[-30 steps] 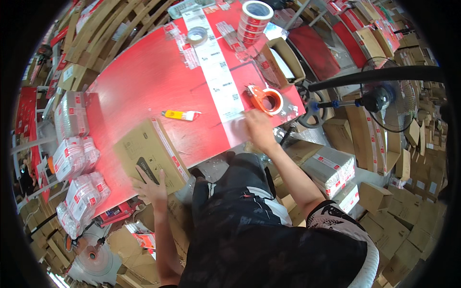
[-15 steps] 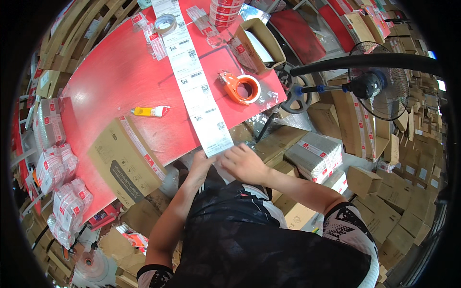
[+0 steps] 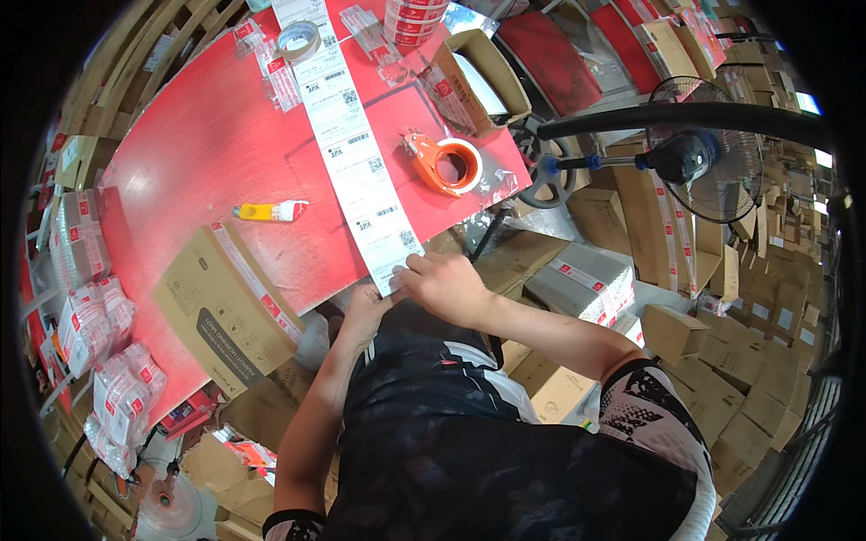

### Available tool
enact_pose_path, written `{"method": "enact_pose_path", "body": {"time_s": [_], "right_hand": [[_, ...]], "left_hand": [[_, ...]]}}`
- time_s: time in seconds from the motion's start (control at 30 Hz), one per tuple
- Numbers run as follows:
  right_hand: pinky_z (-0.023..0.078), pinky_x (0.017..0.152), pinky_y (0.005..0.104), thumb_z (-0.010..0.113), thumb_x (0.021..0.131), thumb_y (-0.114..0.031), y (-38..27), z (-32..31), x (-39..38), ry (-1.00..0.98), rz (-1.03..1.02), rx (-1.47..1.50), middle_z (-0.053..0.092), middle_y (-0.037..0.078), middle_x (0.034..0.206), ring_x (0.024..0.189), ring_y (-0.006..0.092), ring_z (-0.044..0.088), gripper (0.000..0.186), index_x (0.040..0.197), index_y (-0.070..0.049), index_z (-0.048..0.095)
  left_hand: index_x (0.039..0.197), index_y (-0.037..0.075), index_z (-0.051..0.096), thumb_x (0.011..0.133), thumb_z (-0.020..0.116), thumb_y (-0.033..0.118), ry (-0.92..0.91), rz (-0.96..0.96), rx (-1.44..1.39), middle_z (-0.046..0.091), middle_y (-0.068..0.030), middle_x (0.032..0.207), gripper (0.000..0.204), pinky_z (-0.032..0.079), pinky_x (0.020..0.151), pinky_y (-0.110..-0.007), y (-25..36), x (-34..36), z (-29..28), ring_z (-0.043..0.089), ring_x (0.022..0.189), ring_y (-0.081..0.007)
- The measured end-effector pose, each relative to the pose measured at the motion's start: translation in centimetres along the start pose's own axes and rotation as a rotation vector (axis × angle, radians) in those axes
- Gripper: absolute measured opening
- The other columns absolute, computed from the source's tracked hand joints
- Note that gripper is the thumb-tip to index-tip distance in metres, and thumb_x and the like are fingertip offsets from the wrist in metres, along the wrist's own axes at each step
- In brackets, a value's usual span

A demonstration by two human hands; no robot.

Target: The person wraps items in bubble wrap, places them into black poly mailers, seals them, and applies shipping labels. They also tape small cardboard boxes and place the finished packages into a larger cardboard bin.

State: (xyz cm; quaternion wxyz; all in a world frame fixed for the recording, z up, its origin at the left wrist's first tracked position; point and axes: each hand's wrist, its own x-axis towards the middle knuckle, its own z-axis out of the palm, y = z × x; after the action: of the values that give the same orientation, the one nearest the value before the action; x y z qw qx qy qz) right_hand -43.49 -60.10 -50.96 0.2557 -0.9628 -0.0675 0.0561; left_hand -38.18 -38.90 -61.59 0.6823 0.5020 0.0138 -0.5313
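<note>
A long white strip of printed labels (image 3: pixel 350 153) runs from the far side of the red table (image 3: pixel 207 135) down over its near edge. At the strip's near end, my left hand (image 3: pixel 368 311) pinches the lower left corner. My right hand (image 3: pixel 446 287) grips the right side of the same end, its fingers close to the left ones. To the right of the strip lies an orange tape dispenser (image 3: pixel 433 164) with a roll in it. On the left a yellow box cutter (image 3: pixel 271 211) rests flat, and a brown carton (image 3: pixel 230 311) sits at the table's near left edge.
A tape roll (image 3: pixel 299 41) lies on the strip's far part. Stacked tape rolls (image 3: pixel 415 20) and an open cardboard box (image 3: pixel 478 81) stand at the back right. Bubble-wrapped parcels (image 3: pixel 126 388) line the left edge. A fan (image 3: pixel 704 153) and many cartons (image 3: pixel 749 361) fill the right.
My right hand has closed onto the strip's end beside my left hand. The strip's end and the table have shifted slightly left in view.
</note>
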Motion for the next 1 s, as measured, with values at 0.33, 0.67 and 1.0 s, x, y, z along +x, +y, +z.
{"method": "enact_pose_path", "body": {"time_s": [0.33, 0.67, 1.0], "right_hand": [[0.062, 0.082, 0.0543, 0.073, 0.097, -0.021, 6.4, -7.2, 22.4, 0.102, 0.063, -0.144, 0.077, 0.022, 0.110, 0.091, 0.0408, 0.079, 0.035, 0.125, 0.001, 0.072], [0.033, 0.122, 0.0581, 0.064, 0.102, -0.030, -23.8, 11.4, 17.5, 0.046, -0.527, -0.001, 0.048, 0.028, 0.156, 0.147, 0.0338, 0.048, 0.072, 0.167, -0.006, 0.044], [0.016, 0.137, 0.0610, 0.059, 0.105, -0.064, -17.6, 9.7, 29.4, 0.187, -0.199, -0.265, 0.030, 0.021, 0.180, 0.169, 0.0424, 0.018, 0.088, 0.173, -0.013, 0.038]], "left_hand": [[0.139, -0.001, 0.073, 0.103, 0.077, 0.012, 0.057, -0.008, -0.043, 0.079, -0.0063, 0.126, 0.038, 0.055, 0.102, -0.032, -0.2, -1.0, -1.7, 0.072, 0.113, -0.0150], [0.149, 0.002, 0.066, 0.113, 0.052, 0.060, -0.181, -0.414, 1.065, 0.067, -0.0250, 0.149, 0.070, 0.047, 0.121, -0.047, 14.0, -18.3, -0.7, 0.062, 0.141, -0.0408], [0.172, 0.020, 0.035, 0.088, 0.089, 0.047, 1.186, 0.157, 1.369, 0.068, -0.0250, 0.147, 0.104, 0.053, 0.111, -0.051, 9.4, -24.2, -16.6, 0.060, 0.142, -0.0419]]}}
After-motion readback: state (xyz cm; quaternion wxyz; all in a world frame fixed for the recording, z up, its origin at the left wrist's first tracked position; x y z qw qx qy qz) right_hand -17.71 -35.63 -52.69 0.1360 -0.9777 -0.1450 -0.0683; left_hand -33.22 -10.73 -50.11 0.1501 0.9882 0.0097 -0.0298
